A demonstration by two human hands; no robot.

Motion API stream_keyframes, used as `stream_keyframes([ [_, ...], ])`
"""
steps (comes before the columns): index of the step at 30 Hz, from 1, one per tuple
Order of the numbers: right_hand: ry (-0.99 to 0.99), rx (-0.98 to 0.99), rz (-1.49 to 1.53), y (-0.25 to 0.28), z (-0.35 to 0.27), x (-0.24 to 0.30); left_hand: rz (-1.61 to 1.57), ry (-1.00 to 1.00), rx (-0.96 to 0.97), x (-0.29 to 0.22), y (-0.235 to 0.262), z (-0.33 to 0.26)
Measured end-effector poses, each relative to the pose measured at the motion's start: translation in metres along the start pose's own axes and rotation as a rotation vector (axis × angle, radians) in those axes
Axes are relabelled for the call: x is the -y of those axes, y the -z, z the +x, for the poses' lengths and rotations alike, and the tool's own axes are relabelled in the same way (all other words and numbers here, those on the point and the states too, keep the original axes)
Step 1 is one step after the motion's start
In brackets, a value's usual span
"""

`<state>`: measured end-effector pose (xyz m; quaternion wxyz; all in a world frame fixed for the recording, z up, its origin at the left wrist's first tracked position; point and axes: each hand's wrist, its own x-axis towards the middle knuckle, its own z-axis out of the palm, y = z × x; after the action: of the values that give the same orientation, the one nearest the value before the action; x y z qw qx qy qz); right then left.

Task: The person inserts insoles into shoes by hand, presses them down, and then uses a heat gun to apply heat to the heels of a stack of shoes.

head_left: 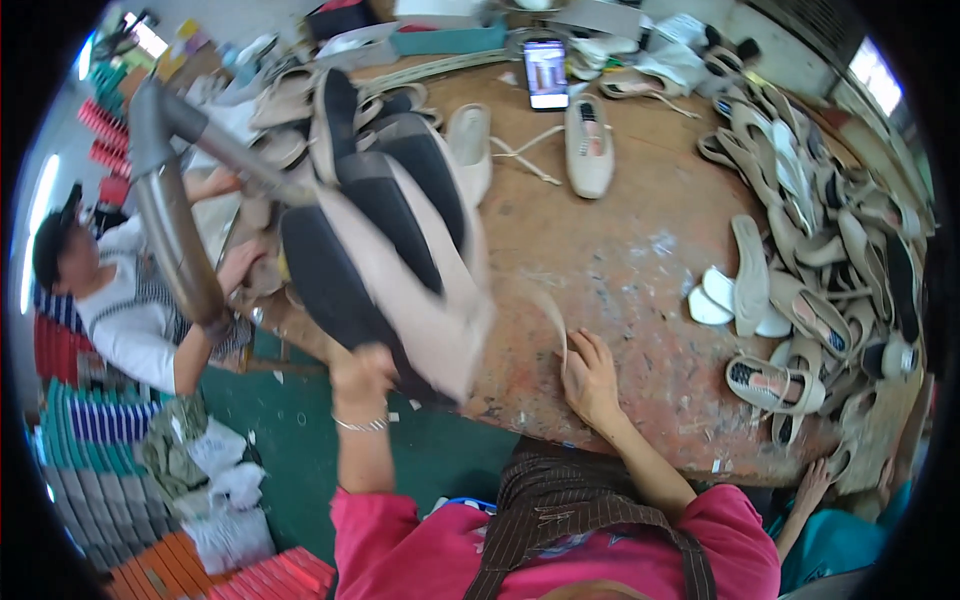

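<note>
My right hand (pixel 590 380) rests at the near part of the worktable, fingers closed on a thin pale strip (pixel 548 310) that curves upward and is blurred. Smeared by motion, my left hand (pixel 365 378) is at the lower edge of a large beige shoe with a black sole (pixel 350 280). Whether its fingers grip that shoe is not clear. More shoes with black soles (pixel 390 210) are bunched behind it, close to the view. Farther off on the table stand a beige flat shoe (pixel 590 150) and another beige shoe (pixel 468 150), with a thin strap (pixel 525 150) between them.
A lit phone (pixel 546 75) stands at the table's far side. Beige shoes lie heaped (pixel 800 210) along the right, beside white pads (pixel 712 300). A bent metal pipe (pixel 180 200) crosses the left. A co-worker (pixel 120 290) works there; another person's hand (pixel 812 485) touches the table's right edge.
</note>
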<state>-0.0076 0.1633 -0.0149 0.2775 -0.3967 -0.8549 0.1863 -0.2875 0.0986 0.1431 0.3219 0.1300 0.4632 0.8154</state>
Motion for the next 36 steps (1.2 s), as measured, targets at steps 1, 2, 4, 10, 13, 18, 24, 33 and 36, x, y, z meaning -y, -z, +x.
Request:
stream_keyframes([
  [1,-0.023,-0.021,0.0,0.002,0.002,0.003,0.308,-0.098,0.258,-0.026,-0.01,0.035],
  [2,-0.02,-0.024,0.027,0.003,0.001,0.001,0.388,-0.483,0.302,-0.038,-0.077,0.06],
  [4,-0.025,-0.031,0.075,0.003,0.001,0.0,0.632,-0.645,0.438,-0.077,-0.153,0.106],
  [10,-0.075,-0.032,0.163,0.006,0.001,-0.001,2.033,-1.154,-0.232,-0.132,-0.197,0.304],
  [13,-0.06,-0.019,0.251,0.005,0.004,0.006,2.069,-1.104,-0.056,-0.151,-0.048,0.444],
  [18,-0.13,-0.015,0.301,0.011,0.0,-0.003,2.53,-0.579,-0.552,-0.064,-0.062,0.425],
  [24,-0.162,-0.076,0.57,0.02,-0.004,-0.02,2.734,-0.996,-0.58,-0.017,-0.112,0.392],
  [33,-0.596,-0.772,-0.426,0.163,0.055,-0.184,1.536,-0.917,1.539,0.235,-0.229,0.206],
  [36,-0.698,-0.71,-0.602,0.147,0.077,-0.209,2.079,-0.799,1.391,0.26,-0.242,0.189],
])
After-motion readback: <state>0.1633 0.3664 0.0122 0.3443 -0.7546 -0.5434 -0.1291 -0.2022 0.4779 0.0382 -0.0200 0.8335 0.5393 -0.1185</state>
